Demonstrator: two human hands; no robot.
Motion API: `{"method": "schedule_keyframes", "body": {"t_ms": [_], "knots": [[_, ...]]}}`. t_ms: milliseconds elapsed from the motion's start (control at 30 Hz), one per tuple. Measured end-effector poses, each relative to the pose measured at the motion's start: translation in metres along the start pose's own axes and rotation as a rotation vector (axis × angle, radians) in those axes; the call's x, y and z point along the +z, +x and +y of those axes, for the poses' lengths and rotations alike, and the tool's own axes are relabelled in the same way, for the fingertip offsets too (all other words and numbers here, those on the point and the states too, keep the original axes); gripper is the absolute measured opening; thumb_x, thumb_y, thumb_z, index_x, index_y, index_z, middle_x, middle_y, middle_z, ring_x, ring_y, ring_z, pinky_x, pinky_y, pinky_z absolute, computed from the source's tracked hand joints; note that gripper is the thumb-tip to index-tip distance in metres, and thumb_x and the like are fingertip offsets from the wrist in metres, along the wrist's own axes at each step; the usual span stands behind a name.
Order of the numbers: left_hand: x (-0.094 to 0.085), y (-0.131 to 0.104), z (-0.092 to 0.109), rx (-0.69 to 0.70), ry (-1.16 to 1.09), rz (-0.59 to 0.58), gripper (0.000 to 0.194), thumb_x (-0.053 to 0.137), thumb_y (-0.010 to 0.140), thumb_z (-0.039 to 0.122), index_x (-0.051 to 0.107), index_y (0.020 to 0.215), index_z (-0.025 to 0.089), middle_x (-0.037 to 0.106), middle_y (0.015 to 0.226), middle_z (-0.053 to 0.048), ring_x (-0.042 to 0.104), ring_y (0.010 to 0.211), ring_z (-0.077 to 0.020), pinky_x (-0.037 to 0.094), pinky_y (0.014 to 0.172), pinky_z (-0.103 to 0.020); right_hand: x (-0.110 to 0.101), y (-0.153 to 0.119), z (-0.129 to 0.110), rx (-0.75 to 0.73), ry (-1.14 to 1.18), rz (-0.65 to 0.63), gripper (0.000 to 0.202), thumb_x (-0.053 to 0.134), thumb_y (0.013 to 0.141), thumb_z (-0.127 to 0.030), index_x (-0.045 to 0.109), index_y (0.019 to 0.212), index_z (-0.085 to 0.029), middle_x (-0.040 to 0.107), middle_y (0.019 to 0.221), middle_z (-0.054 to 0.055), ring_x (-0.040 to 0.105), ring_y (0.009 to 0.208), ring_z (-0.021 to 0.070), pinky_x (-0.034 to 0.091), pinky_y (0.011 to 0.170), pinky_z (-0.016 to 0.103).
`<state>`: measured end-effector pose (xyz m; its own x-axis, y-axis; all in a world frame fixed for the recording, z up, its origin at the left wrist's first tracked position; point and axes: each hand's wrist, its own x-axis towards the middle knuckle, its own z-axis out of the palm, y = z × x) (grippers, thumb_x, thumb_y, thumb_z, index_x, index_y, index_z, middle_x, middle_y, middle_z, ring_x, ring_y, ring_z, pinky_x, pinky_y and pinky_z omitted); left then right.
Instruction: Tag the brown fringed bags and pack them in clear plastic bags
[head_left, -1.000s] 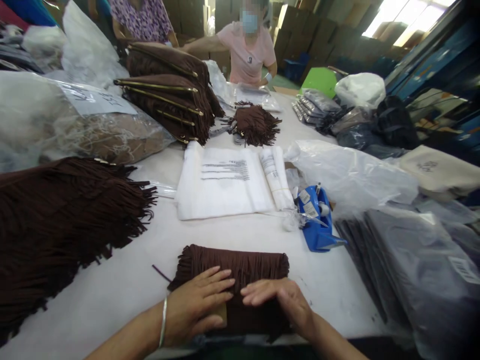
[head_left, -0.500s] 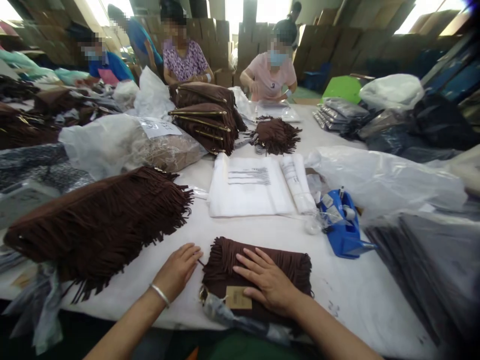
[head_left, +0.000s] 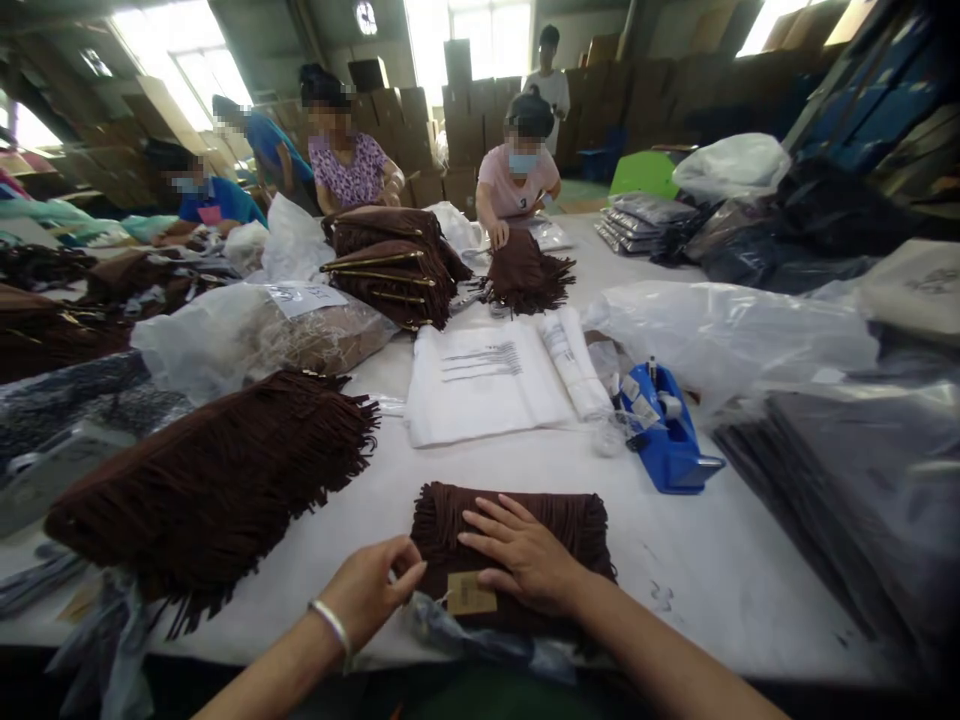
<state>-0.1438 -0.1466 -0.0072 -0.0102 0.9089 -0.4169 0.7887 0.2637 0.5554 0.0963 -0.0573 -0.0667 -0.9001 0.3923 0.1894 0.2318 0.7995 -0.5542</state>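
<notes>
A dark brown fringed clutch bag (head_left: 570,515) lies flat in front of me near the table's front edge. My right hand (head_left: 525,560) rests on it, palm down with the fingers spread. At the bag's left edge is my left hand (head_left: 375,590), its thumb and fingers curled together in a pinch. Whatever they hold there, if anything, is too small to make out. A tan paper tag (head_left: 471,593) lies on the bag between my hands. Along the near side runs a plastic-wrapped strap (head_left: 487,635), partly hidden by my right hand.
A stack of brown fringed bags (head_left: 217,490) lies left. Ahead are white printed plastic bags (head_left: 480,385) and a blue tape dispenser (head_left: 667,430). Grey packing sheets (head_left: 825,500) lie right. Across the table, a co-worker's hand (head_left: 497,235) touches another fringed bag (head_left: 529,275).
My left hand has moved right to the bag's edge, and its fingers have curled from outstretched. My right hand stays on the bag. The co-worker opposite has reached onto a fringed bag.
</notes>
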Motion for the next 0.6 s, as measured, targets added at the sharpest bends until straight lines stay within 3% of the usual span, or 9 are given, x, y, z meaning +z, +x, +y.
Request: {"method": "schedule_keyframes", "body": {"t_ms": [100,200,267,367,433,500,600], "knots": [[-0.001,0.014,0.017,0.004,-0.047,-0.041,0.024,0.053,0.078,0.038,0.066,0.075,0.018,0.07,0.076,-0.004,0.062,0.072,-0.0196,0.045,0.066,-0.027,0.001,-0.001,0.001,0.003,0.008,0.004,0.051,0.042,0.092,-0.05,0.041,0.137,-0.026,0.039,0.144,0.005,0.023,0.138,0.0215,0.016,0.114,0.046],[-0.025,0.024,0.017,-0.012,-0.222,-0.105,0.039,0.047,0.081,0.049,0.066,0.079,0.015,0.07,0.075,-0.006,0.064,0.069,-0.0199,0.048,0.06,-0.027,-0.001,0.0,0.001,0.001,0.025,-0.006,0.05,0.041,0.093,-0.049,0.041,0.137,-0.026,0.039,0.144,0.004,0.022,0.138,0.0207,0.015,0.114,0.045],[-0.048,0.035,0.012,0.003,-0.245,-0.017,0.044,0.044,0.083,0.053,0.066,0.085,0.014,0.07,0.077,-0.007,0.064,0.069,-0.0199,0.05,0.06,-0.027,-0.004,0.0,0.0,0.005,0.032,-0.014,0.05,0.041,0.093,-0.05,0.04,0.137,-0.026,0.038,0.144,0.004,0.022,0.138,0.0208,0.014,0.114,0.045],[-0.066,0.071,0.004,0.144,0.079,0.219,0.037,0.043,0.087,0.046,0.066,0.09,0.016,0.069,0.085,-0.007,0.063,0.079,-0.021,0.051,0.072,-0.03,-0.007,-0.001,0.0,0.006,0.026,-0.013,0.052,0.042,0.092,-0.05,0.039,0.138,-0.026,0.04,0.143,0.004,0.023,0.138,0.0214,0.015,0.114,0.045],[-0.06,0.108,0.006,0.253,0.267,0.283,0.03,0.045,0.088,0.037,0.064,0.099,0.017,0.067,0.097,-0.01,0.06,0.095,-0.0234,0.047,0.087,-0.035,-0.004,-0.001,0.003,-0.006,0.001,-0.009,0.054,0.043,0.091,-0.051,0.037,0.139,-0.026,0.039,0.143,0.004,0.023,0.138,0.0216,0.016,0.114,0.045],[-0.043,0.147,0.017,0.345,0.367,0.257,0.029,0.051,0.085,0.027,0.06,0.11,0.016,0.062,0.11,-0.012,0.052,0.109,-0.0253,0.041,0.096,-0.039,0.003,0.001,0.008,-0.037,-0.058,0.019,0.055,0.044,0.09,-0.052,0.036,0.14,-0.028,0.038,0.144,0.002,0.026,0.137,0.0217,0.018,0.114,0.045],[-0.016,0.193,0.041,0.429,0.548,0.193,0.03,0.053,0.078,0.012,0.06,0.108,0.011,0.062,0.107,-0.017,0.055,0.103,-0.0275,0.046,0.088,-0.043,0.015,0.009,0.021,-0.079,-0.189,0.058,0.039,0.044,0.093,-0.044,0.046,0.131,-0.037,0.049,0.136,-0.006,0.041,0.129,0.0182,0.034,0.108,0.039]]}}
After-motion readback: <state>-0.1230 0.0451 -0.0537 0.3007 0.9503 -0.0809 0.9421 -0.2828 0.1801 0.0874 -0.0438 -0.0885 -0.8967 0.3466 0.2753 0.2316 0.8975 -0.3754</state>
